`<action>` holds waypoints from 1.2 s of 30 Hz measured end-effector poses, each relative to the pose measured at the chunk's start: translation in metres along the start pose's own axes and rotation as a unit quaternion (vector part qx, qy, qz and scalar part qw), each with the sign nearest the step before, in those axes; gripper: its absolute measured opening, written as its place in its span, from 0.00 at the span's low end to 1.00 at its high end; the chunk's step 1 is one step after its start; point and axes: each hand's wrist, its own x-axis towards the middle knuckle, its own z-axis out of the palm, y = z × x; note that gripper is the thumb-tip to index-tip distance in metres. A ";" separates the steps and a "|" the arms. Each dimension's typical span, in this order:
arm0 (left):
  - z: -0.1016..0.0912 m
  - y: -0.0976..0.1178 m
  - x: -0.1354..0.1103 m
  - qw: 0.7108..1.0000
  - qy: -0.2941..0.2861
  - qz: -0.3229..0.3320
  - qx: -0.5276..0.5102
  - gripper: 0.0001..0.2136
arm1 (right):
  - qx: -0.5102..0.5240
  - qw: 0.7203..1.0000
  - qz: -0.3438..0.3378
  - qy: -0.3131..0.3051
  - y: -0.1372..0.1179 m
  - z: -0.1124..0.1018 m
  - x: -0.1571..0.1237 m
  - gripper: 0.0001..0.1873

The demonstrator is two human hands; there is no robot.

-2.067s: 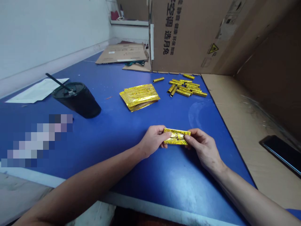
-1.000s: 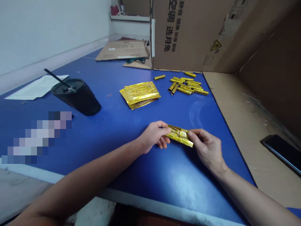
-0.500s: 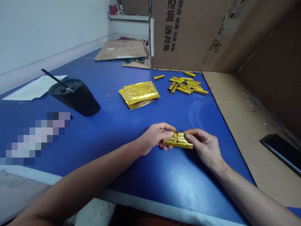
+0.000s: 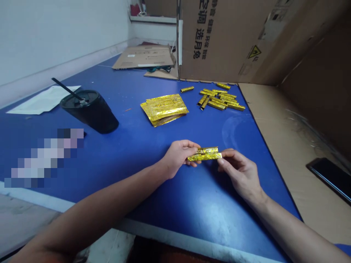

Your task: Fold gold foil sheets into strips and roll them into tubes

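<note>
Gold foil strip (image 4: 204, 154), folded, long and narrow, lies level between the hands, over the blue laminate tabletop (image 4: 192, 219). Left hand (image 4: 179, 159) sits at the strip's 9 o'clock end, closed on it in a pinch, thumb on top, fingers curled under, wrist turned slightly in, forearm running in from 7 o'clock. Right hand (image 4: 240, 173) is at the strip's 3 o'clock end, fingers loosely curled, palm turned in, forearm coming from 5 o'clock. Its fingertips (image 4: 222, 154) are at the strip's end; can't tell if they grip it or only touch.

From the hands, flat stack of gold foil packets (image 4: 164, 109) at 11 o'clock. Loose pile of rolled gold foil tubes (image 4: 219, 99) at 12 to 1 o'clock, one single rolled gold foil tube (image 4: 187, 89) just apart from the pile toward 9 o'clock. Black plastic tumbler (image 4: 91, 111) with black straw (image 4: 65, 88) at 10 o'clock, beside white paper sheet (image 4: 41, 100). Black smartphone (image 4: 330, 175) at 3 o'clock on tan cardboard sheet (image 4: 274, 146). Large brown cardboard box (image 4: 219, 40) stands at the tabletop's far edge, 12 o'clock. Blurred patch (image 4: 44, 157) at 9 o'clock, too obscured to tell.
</note>
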 end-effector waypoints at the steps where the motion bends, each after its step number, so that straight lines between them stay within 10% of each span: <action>1: 0.000 -0.001 0.000 1.000 -0.008 0.001 0.004 0.03 | 0.004 1.000 0.002 -0.002 0.000 0.000 0.000 0.09; 10: -0.001 -0.005 -0.005 0.987 -0.159 -0.011 0.036 0.08 | 0.146 0.980 0.120 -0.056 0.004 -0.006 0.008 0.08; 27: 0.009 -0.016 -0.012 0.973 -0.227 0.009 0.040 0.11 | 0.178 0.951 0.198 -0.157 0.003 -0.003 0.006 0.11; 36: 0.006 -0.006 -0.004 0.994 -0.032 -0.007 -0.104 0.04 | 0.221 0.966 0.134 0.003 0.000 0.002 0.005 0.13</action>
